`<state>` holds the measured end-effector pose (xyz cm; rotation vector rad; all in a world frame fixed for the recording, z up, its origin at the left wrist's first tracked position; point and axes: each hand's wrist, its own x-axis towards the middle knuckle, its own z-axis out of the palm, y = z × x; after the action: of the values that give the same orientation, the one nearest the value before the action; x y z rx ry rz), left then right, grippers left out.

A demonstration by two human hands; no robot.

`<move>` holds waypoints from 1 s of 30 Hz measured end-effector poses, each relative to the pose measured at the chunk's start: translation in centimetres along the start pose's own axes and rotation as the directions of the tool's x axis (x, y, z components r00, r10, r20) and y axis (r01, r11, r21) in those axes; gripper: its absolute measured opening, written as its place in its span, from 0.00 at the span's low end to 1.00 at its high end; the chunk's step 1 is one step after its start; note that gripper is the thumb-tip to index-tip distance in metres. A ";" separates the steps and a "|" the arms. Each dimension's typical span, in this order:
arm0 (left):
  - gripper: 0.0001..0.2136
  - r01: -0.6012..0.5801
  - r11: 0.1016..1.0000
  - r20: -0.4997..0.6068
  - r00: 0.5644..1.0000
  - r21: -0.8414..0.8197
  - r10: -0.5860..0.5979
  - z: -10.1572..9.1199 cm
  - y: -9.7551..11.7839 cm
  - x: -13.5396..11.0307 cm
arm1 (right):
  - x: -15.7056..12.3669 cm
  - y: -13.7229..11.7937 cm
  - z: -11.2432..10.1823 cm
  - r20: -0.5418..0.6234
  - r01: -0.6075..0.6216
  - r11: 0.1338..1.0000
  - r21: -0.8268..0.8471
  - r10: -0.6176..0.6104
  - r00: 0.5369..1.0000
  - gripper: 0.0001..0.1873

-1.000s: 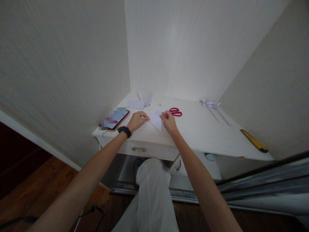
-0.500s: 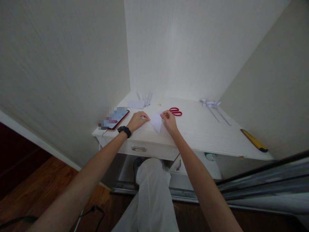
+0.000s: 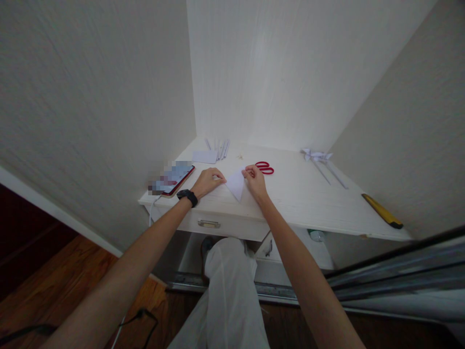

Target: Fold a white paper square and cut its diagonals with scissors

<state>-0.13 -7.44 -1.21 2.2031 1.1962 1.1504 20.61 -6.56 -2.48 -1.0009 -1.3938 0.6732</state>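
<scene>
A white sheet of paper folded to a triangle (image 3: 236, 185) lies low over the white desk, one point toward me. My left hand (image 3: 209, 180), with a black watch on its wrist, pinches the triangle's left corner. At the upper right corner, my right hand (image 3: 255, 180) grips the paper between thumb and fingers. Red-handled scissors (image 3: 265, 168) rest just beyond my right hand, their blades partly hidden behind it.
A phone (image 3: 172, 179) on a cable lies at the desk's left. Behind are flat paper pieces (image 3: 204, 156) and several thin paper rolls (image 3: 223, 150). Paper pinwheels on sticks (image 3: 317, 156) lie at right, with a yellow-and-black tool (image 3: 382, 211) near the right edge.
Almost nothing differs. Both hands keep their pinch on the folded paper, with at most a very slight shift of the right hand.
</scene>
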 end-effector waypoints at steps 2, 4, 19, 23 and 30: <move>0.05 0.000 1.000 0.001 1.000 0.005 0.000 0.0 -0.1 0.0 | 0.0 -0.1 0.0 -0.009 0.007 1.000 -0.003 -0.007 1.000 0.09; 0.05 -0.004 1.000 0.005 1.000 0.009 0.004 0.0 -0.1 0.0 | 0.0 -0.2 -0.1 -0.012 0.010 1.000 -0.015 -0.010 1.000 0.09; 0.05 0.003 1.000 0.020 1.000 0.008 -0.003 0.0 0.2 0.0 | 0.0 -0.2 -0.2 -0.009 0.028 0.998 -0.058 -0.028 1.000 0.08; 0.05 0.003 1.000 0.011 1.000 -0.005 -0.003 0.0 0.0 0.0 | -0.1 -0.2 -0.1 0.015 0.012 1.000 -0.022 -0.012 1.000 0.10; 0.05 -0.002 1.000 0.012 1.000 0.010 0.002 -0.1 0.4 0.0 | -0.2 -0.2 0.2 0.048 0.003 1.000 -0.012 -0.002 0.999 0.12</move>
<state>-0.01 -7.72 -0.91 2.2159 1.1980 1.1323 20.35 -6.79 -2.43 -0.9979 -1.4424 0.6919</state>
